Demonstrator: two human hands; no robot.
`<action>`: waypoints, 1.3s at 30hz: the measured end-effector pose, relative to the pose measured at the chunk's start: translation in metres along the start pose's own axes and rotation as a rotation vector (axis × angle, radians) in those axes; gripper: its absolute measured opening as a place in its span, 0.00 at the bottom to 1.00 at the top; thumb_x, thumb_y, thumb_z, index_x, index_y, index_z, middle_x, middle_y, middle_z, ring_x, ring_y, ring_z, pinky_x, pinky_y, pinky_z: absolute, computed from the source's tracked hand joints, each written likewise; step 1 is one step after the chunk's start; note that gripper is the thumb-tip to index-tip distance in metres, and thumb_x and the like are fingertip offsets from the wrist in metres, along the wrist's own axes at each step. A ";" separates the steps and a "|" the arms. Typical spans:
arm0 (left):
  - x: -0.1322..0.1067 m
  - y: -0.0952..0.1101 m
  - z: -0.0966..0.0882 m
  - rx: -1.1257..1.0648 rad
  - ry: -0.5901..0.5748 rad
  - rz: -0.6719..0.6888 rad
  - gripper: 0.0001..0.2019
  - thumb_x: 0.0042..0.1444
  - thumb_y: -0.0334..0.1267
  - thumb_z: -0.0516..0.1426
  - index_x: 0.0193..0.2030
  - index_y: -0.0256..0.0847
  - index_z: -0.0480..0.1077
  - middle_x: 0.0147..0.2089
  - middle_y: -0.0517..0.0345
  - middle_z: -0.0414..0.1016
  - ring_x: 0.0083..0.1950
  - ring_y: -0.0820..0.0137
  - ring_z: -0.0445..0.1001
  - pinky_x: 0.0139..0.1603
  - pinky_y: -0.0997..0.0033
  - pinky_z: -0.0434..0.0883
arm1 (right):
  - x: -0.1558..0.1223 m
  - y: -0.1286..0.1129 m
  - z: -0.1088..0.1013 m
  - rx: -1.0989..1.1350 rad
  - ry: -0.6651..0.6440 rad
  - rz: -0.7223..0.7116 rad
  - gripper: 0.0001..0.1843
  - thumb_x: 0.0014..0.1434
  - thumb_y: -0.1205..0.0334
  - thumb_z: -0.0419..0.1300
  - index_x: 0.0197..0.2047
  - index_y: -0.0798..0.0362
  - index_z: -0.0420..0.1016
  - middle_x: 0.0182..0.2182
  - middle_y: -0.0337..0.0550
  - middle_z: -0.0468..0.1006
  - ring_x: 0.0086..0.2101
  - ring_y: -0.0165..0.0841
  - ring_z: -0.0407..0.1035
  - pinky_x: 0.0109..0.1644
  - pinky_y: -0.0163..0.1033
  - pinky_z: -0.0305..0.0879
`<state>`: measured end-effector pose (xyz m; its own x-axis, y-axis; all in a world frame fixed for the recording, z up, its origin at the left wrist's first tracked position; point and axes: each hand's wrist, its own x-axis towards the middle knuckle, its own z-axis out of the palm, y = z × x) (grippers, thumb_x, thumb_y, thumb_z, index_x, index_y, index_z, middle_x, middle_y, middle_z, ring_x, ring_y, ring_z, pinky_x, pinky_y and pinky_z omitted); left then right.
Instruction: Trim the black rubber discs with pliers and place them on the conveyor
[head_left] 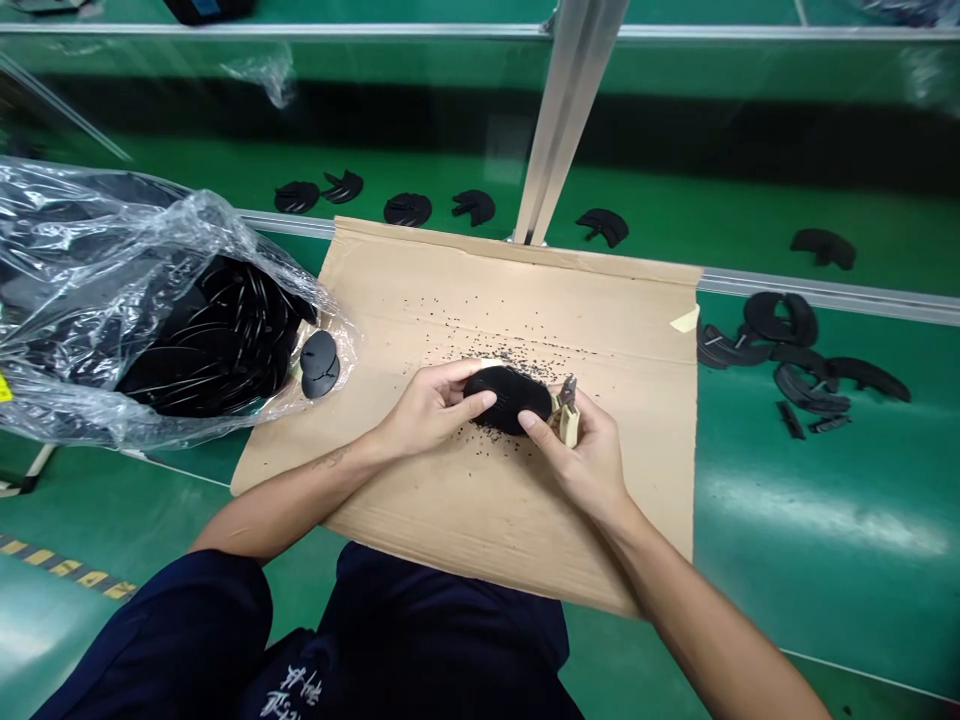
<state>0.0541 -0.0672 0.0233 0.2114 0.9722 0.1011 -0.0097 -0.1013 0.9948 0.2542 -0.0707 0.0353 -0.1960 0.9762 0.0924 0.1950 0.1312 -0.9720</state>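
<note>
Between my two hands is a black, rounded flat plastic part (504,398), held above a sheet of cardboard (420,500). My left hand (435,405) is closed on its left end, thumb on the face. The right end is gripped by my right hand (589,450), thumb pressed to its lower edge. That same right hand also carries small cutting pliers (568,410) with pale handles, their jaws pointing up and away from the part. Many tiny black scraps (510,350) lie scattered on the cardboard around and behind the part. The fingers beneath the part are hidden.
To the left lies a clear plastic bag (165,240) full of black discs, with a few discs (320,362) at its mouth. Curved black pieces (810,385) are piled on the right. More black parts (407,209) line the back near a metal post (566,120).
</note>
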 end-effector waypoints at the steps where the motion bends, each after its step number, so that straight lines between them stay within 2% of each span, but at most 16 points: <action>1: 0.000 0.002 -0.001 0.051 0.000 0.028 0.16 0.63 0.41 0.62 0.54 0.37 0.77 0.50 0.49 0.83 0.50 0.66 0.81 0.51 0.66 0.80 | 0.000 0.000 -0.001 -0.018 0.008 -0.006 0.14 0.61 0.49 0.66 0.37 0.51 0.74 0.28 0.36 0.72 0.28 0.30 0.65 0.31 0.36 0.66; 3: 0.000 0.005 -0.003 0.212 -0.006 0.128 0.14 0.64 0.39 0.61 0.54 0.37 0.77 0.50 0.49 0.82 0.50 0.66 0.80 0.52 0.65 0.79 | 0.000 0.000 -0.003 -0.068 0.044 -0.032 0.12 0.61 0.51 0.67 0.39 0.51 0.75 0.28 0.37 0.74 0.27 0.31 0.66 0.32 0.37 0.67; 6: -0.002 0.010 -0.004 0.478 -0.042 0.347 0.13 0.64 0.34 0.60 0.55 0.39 0.77 0.48 0.49 0.82 0.48 0.68 0.80 0.49 0.67 0.79 | 0.001 -0.002 -0.009 -0.189 0.100 -0.162 0.13 0.60 0.55 0.68 0.46 0.49 0.76 0.36 0.41 0.80 0.32 0.33 0.72 0.38 0.41 0.71; 8: -0.003 0.010 -0.003 0.585 -0.080 0.476 0.14 0.65 0.32 0.58 0.56 0.40 0.75 0.47 0.51 0.81 0.45 0.70 0.79 0.45 0.69 0.79 | 0.002 -0.002 -0.011 -0.268 0.063 -0.297 0.10 0.61 0.59 0.67 0.46 0.49 0.77 0.40 0.44 0.81 0.37 0.35 0.75 0.42 0.42 0.73; 10: -0.005 0.009 -0.001 0.650 -0.093 0.541 0.15 0.65 0.30 0.57 0.57 0.41 0.74 0.46 0.51 0.81 0.45 0.70 0.79 0.44 0.69 0.79 | 0.002 -0.001 -0.012 -0.315 0.001 -0.395 0.06 0.63 0.64 0.64 0.44 0.50 0.78 0.38 0.44 0.82 0.37 0.35 0.76 0.41 0.41 0.73; 12: -0.005 0.008 0.000 0.644 -0.062 0.532 0.15 0.64 0.30 0.59 0.57 0.39 0.74 0.46 0.50 0.81 0.45 0.69 0.80 0.45 0.69 0.79 | 0.001 0.000 -0.010 -0.324 -0.016 -0.427 0.05 0.63 0.67 0.61 0.42 0.50 0.78 0.35 0.43 0.81 0.34 0.34 0.76 0.38 0.40 0.72; 15: -0.003 0.008 0.001 0.519 0.004 0.489 0.16 0.61 0.36 0.64 0.55 0.38 0.75 0.45 0.50 0.82 0.45 0.69 0.80 0.46 0.69 0.79 | -0.001 0.003 -0.007 -0.299 0.025 -0.462 0.07 0.62 0.70 0.62 0.42 0.49 0.78 0.36 0.43 0.82 0.35 0.34 0.77 0.38 0.40 0.74; 18: -0.001 0.008 0.001 0.431 0.021 0.550 0.16 0.59 0.41 0.66 0.52 0.38 0.77 0.43 0.52 0.81 0.43 0.71 0.80 0.43 0.72 0.79 | -0.003 0.004 -0.004 -0.255 0.049 -0.530 0.10 0.60 0.73 0.62 0.43 0.49 0.77 0.38 0.43 0.83 0.37 0.35 0.78 0.40 0.40 0.76; 24: -0.002 0.010 0.002 0.463 0.025 0.637 0.13 0.64 0.38 0.62 0.54 0.36 0.76 0.45 0.48 0.81 0.45 0.70 0.79 0.45 0.68 0.78 | -0.004 0.004 -0.002 -0.244 0.026 -0.561 0.12 0.59 0.74 0.64 0.44 0.49 0.76 0.38 0.43 0.82 0.39 0.36 0.79 0.41 0.41 0.77; 27: -0.003 0.011 0.001 0.460 0.018 0.648 0.12 0.62 0.36 0.64 0.51 0.35 0.76 0.42 0.49 0.82 0.42 0.71 0.80 0.43 0.69 0.78 | -0.005 0.002 -0.003 -0.238 -0.003 -0.559 0.12 0.60 0.74 0.63 0.44 0.49 0.76 0.39 0.43 0.82 0.38 0.35 0.79 0.40 0.40 0.76; 31: -0.003 0.012 -0.001 0.446 -0.007 0.661 0.11 0.65 0.37 0.61 0.51 0.35 0.76 0.43 0.46 0.83 0.44 0.70 0.80 0.44 0.67 0.78 | -0.005 0.000 -0.004 -0.240 -0.031 -0.525 0.11 0.60 0.74 0.63 0.44 0.49 0.75 0.37 0.43 0.82 0.37 0.35 0.78 0.39 0.40 0.75; 35: -0.004 0.014 -0.002 0.451 0.011 0.673 0.10 0.59 0.37 0.67 0.45 0.35 0.78 0.38 0.50 0.83 0.39 0.72 0.79 0.40 0.70 0.77 | -0.005 -0.003 -0.004 -0.201 -0.080 -0.482 0.09 0.61 0.73 0.62 0.42 0.50 0.76 0.35 0.43 0.81 0.34 0.33 0.77 0.36 0.38 0.74; 39: -0.003 0.013 -0.001 0.454 0.001 0.654 0.11 0.61 0.37 0.65 0.49 0.37 0.77 0.39 0.52 0.82 0.41 0.71 0.79 0.42 0.69 0.77 | -0.005 -0.003 -0.002 -0.165 -0.065 -0.451 0.07 0.62 0.71 0.63 0.41 0.50 0.76 0.36 0.43 0.81 0.35 0.34 0.77 0.37 0.39 0.74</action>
<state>0.0526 -0.0709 0.0363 0.2996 0.6860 0.6630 0.2674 -0.7275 0.6319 0.2567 -0.0752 0.0381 -0.3547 0.8034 0.4783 0.2258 0.5700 -0.7900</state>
